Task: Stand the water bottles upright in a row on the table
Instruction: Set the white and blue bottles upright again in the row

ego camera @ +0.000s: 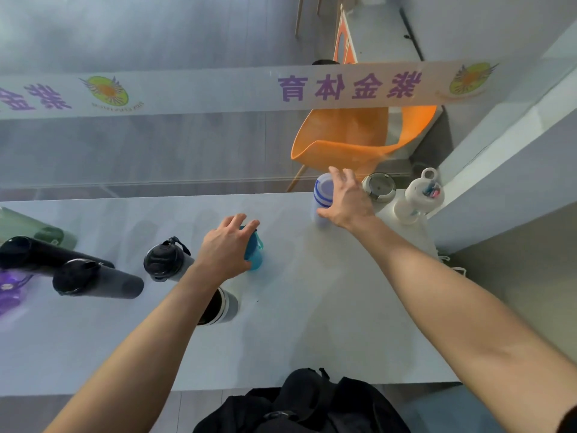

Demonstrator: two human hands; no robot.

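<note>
My right hand wraps around a pale bottle with blue rings standing upright at the table's far edge. To its right stand a silver-lidded bottle and a white bottle with a loop handle. My left hand grips the top of a teal bottle in the middle of the white table. Under my left forearm is a grey bottle with a black band. A grey bottle with a black cap lies beside my left wrist.
At the left lie two black bottles, a green bottle and a purple one. A black bag sits at the near edge. Behind a glass wall stands an orange chair. A wall ledge bounds the right.
</note>
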